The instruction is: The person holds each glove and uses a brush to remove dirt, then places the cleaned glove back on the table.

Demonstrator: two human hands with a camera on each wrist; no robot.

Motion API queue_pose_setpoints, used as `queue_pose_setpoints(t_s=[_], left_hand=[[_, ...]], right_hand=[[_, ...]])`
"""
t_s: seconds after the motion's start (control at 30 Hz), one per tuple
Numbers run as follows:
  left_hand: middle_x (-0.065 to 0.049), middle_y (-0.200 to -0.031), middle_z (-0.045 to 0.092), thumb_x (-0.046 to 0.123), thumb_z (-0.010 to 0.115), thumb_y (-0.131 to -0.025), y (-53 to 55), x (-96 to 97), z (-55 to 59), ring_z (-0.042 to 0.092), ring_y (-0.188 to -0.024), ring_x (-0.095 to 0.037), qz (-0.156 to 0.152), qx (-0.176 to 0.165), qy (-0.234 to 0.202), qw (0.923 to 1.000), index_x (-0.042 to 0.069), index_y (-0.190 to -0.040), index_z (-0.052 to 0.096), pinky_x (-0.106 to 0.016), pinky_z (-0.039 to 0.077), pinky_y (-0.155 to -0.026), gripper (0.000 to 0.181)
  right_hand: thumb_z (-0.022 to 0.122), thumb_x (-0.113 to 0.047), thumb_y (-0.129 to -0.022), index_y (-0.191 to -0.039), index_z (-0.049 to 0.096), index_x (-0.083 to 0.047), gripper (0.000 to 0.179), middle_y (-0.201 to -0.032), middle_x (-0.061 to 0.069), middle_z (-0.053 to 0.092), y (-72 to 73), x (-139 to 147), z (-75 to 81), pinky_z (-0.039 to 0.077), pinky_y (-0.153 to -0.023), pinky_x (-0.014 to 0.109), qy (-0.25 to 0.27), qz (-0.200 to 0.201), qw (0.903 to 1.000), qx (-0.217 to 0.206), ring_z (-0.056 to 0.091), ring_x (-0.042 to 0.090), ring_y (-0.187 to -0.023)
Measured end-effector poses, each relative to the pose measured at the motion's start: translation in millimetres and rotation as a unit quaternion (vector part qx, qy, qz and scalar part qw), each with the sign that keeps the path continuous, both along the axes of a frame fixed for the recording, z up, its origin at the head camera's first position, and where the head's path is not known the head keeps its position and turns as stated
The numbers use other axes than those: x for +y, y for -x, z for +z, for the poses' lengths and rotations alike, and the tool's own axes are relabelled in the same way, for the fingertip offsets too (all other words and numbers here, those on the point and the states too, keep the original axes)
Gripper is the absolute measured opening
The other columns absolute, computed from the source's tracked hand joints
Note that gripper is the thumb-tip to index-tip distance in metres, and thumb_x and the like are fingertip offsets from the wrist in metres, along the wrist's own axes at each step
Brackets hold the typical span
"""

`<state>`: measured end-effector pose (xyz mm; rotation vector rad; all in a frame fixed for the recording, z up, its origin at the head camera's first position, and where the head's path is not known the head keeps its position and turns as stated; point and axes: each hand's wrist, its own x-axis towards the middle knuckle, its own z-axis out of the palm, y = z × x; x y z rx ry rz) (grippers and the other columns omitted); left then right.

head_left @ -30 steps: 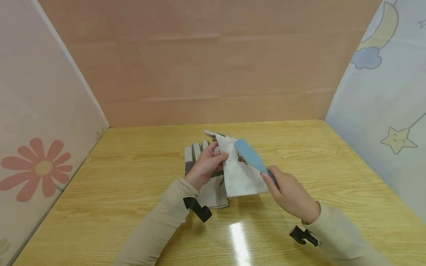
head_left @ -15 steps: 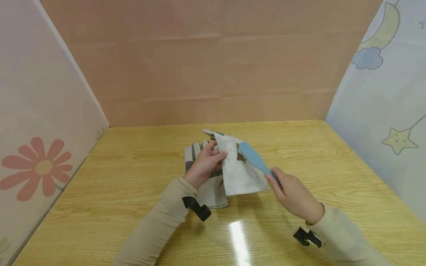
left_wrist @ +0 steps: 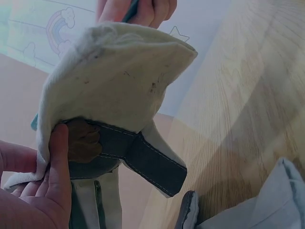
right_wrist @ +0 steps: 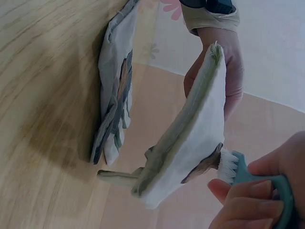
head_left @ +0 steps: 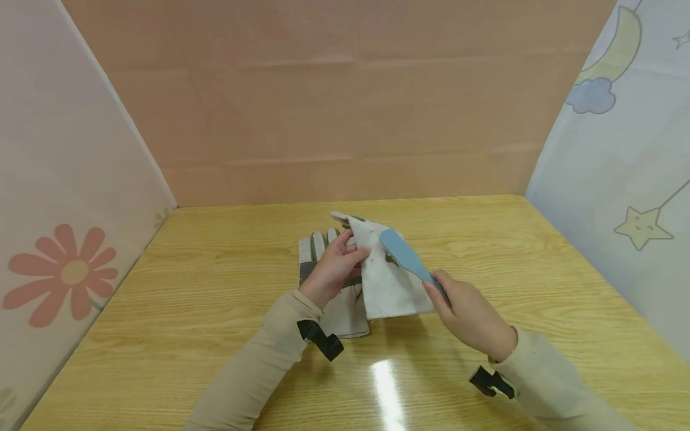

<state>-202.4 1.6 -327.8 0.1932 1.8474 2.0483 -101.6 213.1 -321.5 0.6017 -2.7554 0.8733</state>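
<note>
My left hand (head_left: 336, 263) pinches one edge of a white work glove (head_left: 399, 296) and holds it up off the table, cuff toward me. On the glove's white side is a brown patch (right_wrist: 202, 167); its other side, in the left wrist view, has dark grey panels and a second brown patch (left_wrist: 83, 140). My right hand (head_left: 474, 311) grips the handle of a blue brush (head_left: 404, 254). In the right wrist view its white bristles (right_wrist: 228, 166) meet the glove at the brown patch. The brush head covers part of that patch in the head view.
A matching glove (head_left: 345, 314) lies flat on the wooden table (head_left: 215, 287), beneath and left of the raised one. A brown backdrop (head_left: 345, 108) stands behind the table, with patterned white panels on both sides.
The brush slid a little down and right across the brown patch, then back up and left. The left hand and the raised glove have hardly moved.
</note>
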Motion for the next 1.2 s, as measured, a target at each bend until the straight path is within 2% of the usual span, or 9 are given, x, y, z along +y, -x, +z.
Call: queue_pose_setpoints(t_s=[0.2, 0.43, 0.63, 0.77, 1.2], left_hand=[[-0.019, -0.128, 0.057, 0.007, 0.05, -0.095, 1.5, -0.9, 0.4, 0.063, -0.078, -0.007, 0.011, -0.007, -0.001, 0.9999, 0.018, -0.144, 0.032, -0.027, 0.051, -0.074, 0.053], [-0.019, -0.129, 0.057, 0.007, 0.051, -0.095, 1.9, -0.6, 0.7, 0.063, -0.078, -0.007, 0.012, -0.008, -0.001, 0.9999, 0.017, -0.144, 0.032, -0.025, 0.051, -0.072, 0.054], [-0.02, -0.127, 0.058, 0.007, 0.051, -0.095, 0.9, 1.2, 0.5, 0.063, -0.077, -0.006, 0.003, -0.006, 0.002, 1.0, 0.018, -0.143, 0.035, -0.024, 0.051, -0.071, 0.051], [-0.02, -0.127, 0.059, 0.007, 0.051, -0.095, 1.1, 1.1, 0.6, 0.063, -0.079, -0.007, 0.009, -0.006, 0.001, 0.9999, 0.018, -0.142, 0.036, -0.024, 0.051, -0.071, 0.051], [-0.017, -0.129, 0.057, 0.008, 0.051, -0.095, 1.9, 2.1, 2.1, 0.065, -0.092, -0.014, 0.017, -0.005, 0.002, 0.9998, 0.019, -0.144, 0.033, -0.028, 0.053, -0.076, 0.053]], right_hand=[[0.041, -0.013, -0.1, -0.093, 0.052, -0.002, 0.018, -0.056, -0.007, 0.03, -4.1, 7.4, -2.8, 0.027, -0.041, 0.018, -0.01, -0.013, 0.9999, -0.003, 0.019, -0.003, -0.045], [0.041, -0.011, -0.1, -0.091, 0.051, -0.002, 0.017, -0.056, -0.007, 0.03, -2.8, 5.8, 1.1, 0.027, -0.041, 0.018, -0.011, -0.013, 0.9991, 0.038, 0.018, -0.004, -0.046], [0.041, -0.014, -0.1, -0.091, 0.051, -0.001, 0.018, -0.058, -0.006, 0.031, 1.3, -3.9, 3.8, 0.028, -0.042, 0.018, -0.012, -0.007, 0.9996, 0.023, 0.021, -0.003, -0.046], [0.043, -0.012, -0.099, -0.091, 0.051, -0.001, 0.016, -0.058, -0.006, 0.032, 2.6, -5.7, 1.2, 0.029, -0.042, 0.017, -0.022, -0.008, 0.9994, 0.024, 0.022, -0.003, -0.046], [0.042, -0.015, -0.1, -0.094, 0.053, -0.002, 0.018, -0.056, -0.006, 0.033, -2.6, 9.2, -1.4, 0.029, -0.041, 0.018, -0.037, -0.025, 0.999, 0.011, 0.021, -0.002, -0.044]])
